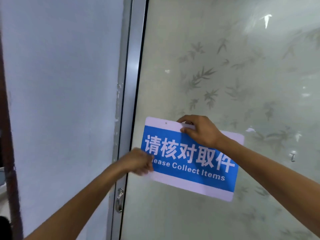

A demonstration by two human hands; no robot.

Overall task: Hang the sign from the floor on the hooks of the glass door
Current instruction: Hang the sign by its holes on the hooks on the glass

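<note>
The sign (187, 172) is a blue and white plastic board with white Chinese characters and the words "Please Collect Items". It lies flat against the frosted glass door (216, 58), tilted down to the right. My right hand (197, 131) pinches its top edge near the middle. Lower down, my left hand (140, 161) grips the left edge. A small hole (166, 123) shows in the white top strip. One small hook (292, 157) sticks out of the glass to the right of the sign. Any hook behind the board or my hands is hidden.
The door's metal frame (131, 84) runs down left of the glass, with a small metal latch (119, 199) low on it. A pale wall panel (60, 101) fills the left side. The glass carries a faint bamboo-leaf pattern.
</note>
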